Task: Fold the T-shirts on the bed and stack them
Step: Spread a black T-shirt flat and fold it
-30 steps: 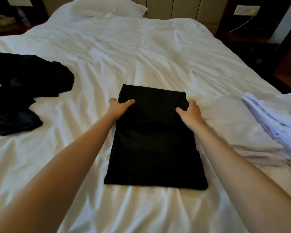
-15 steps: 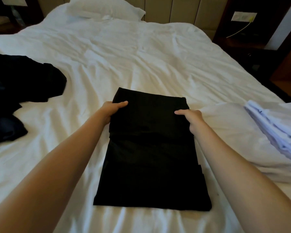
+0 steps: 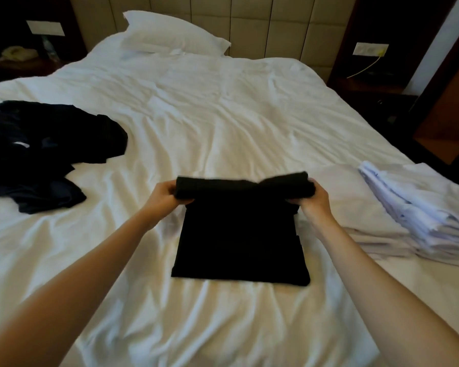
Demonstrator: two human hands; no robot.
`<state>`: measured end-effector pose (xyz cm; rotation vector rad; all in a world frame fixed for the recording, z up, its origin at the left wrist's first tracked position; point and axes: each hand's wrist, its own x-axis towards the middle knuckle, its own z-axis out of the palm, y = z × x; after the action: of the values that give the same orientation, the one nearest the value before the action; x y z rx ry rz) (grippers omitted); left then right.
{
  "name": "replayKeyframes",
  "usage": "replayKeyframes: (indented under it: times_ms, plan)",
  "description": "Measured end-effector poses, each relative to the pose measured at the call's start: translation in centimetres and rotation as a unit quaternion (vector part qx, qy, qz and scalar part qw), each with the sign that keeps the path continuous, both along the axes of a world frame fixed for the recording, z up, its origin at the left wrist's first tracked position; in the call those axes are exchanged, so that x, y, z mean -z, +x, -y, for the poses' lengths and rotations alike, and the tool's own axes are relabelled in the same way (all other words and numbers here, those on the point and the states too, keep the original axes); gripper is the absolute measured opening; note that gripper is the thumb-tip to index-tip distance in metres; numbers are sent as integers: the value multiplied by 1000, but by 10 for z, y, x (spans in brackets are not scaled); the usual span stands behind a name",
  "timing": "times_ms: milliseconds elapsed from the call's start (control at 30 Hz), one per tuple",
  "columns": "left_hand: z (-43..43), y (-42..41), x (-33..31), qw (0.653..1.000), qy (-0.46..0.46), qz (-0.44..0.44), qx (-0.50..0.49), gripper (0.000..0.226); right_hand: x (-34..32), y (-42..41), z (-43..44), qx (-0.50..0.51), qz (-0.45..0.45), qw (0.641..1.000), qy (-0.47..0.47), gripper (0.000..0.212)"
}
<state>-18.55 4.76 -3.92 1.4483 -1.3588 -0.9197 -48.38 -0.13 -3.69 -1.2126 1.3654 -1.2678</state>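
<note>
- Bedroom seen from the head view: a wide bed [image 3: 223,115] under a rumpled white sheet fills most of the scene.
- A black T-shirt [image 3: 239,242], already folded into a narrow rectangle, lies on the sheet in the near middle, straight ahead of the person.
- Its near edge lies flat on the bed. Its far end is lifted off the sheet and turned back toward the person, making a thick dark band.
- The left grip [image 3: 162,196], a bare hand, clasps the left end of that band, with its fingers curled round the cloth.
- The right grip [image 3: 313,198], also bare, clasps the right end in the same way.
- The raised band spans from one grip to the other. The rest of the shirt lies nearer the person than either grip, between the two outstretched forearms.
- A loose heap of dark clothes [image 3: 45,144] lies at the far left of the bed, well apart from the shirt.
- A stack of folded white garments [image 3: 376,207] sits just beside the shirt, to the right of the right forearm.
- A second stack of pale bluish-white garments [image 3: 421,207] rests against the first, further right.
- A white pillow [image 3: 170,33] lies at the head of the bed, against a padded beige headboard [image 3: 263,22].
- A telephone [image 3: 16,53] sits on a dark nightstand at the far left.
</note>
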Motion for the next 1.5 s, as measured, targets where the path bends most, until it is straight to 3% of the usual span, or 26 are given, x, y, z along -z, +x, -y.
replayKeyframes:
  times_ms: [133, 233, 333, 367, 433, 533, 633, 700, 800, 867, 967, 1033, 1133, 1233, 1367, 1500]
  plan:
    - [-33, 3, 26, 997, 26, 46, 53, 47, 27, -9, -34, -48, -192, 979, -42, 40]
    - [-45, -1, 35, 998, 29, 40, 46, 48, 32, -13, -46, -28, -200, 979, -40, 44]
    - [-54, 0, 34, 996, 25, 65, 59, 48, 39, -24, -54, 13, -278, 959, -58, 45]
    - [-56, 3, 35, 992, 29, 104, 65, 55, 40, -26, -61, -15, -247, 968, -35, 45]
    - [-60, 7, 38, 981, 39, 182, 57, 62, 51, -35, -66, -59, -281, 958, -14, 56]
    - [-66, 6, 45, 982, 53, 182, -10, 53, 40, -34, -72, -34, -189, 981, 40, 59]
    - [-71, -4, 50, 985, 112, 16, -128, 27, 21, -24, -74, 31, -13, 988, 149, 21]
    - [-78, -14, 46, 963, 171, -129, -161, 10, 16, -18, -77, -1, 49, 967, 250, 25]
    - [-98, -33, 32, 925, 266, -232, -144, 17, 10, -10, -85, -81, 82, 934, 339, 29]
    - [-112, -43, 34, 889, 289, -321, -153, 16, 7, -7, -93, -94, 129, 920, 358, 20]
    - [-127, -64, 40, 795, 228, -535, -174, 16, 5, -4, -104, -109, 170, 920, 335, 18]
    - [-134, -88, 45, 772, 206, -580, -159, 19, 4, 0, -112, -113, 169, 928, 311, 16]
    - [-135, -118, 51, 816, 191, -527, -142, 36, -2, 4, -120, -122, 169, 935, 287, 11]
    - [-124, -128, 37, 838, 155, -495, -171, 59, -9, 5, -126, -120, 196, 938, 258, 11]
    - [-93, -139, 5, 899, 95, -403, -142, 65, -24, -7, -126, -102, 223, 951, 190, 15]
    - [-52, -158, -32, 912, 80, -400, -44, 68, -41, -35, -114, -62, 284, 949, 120, 12]
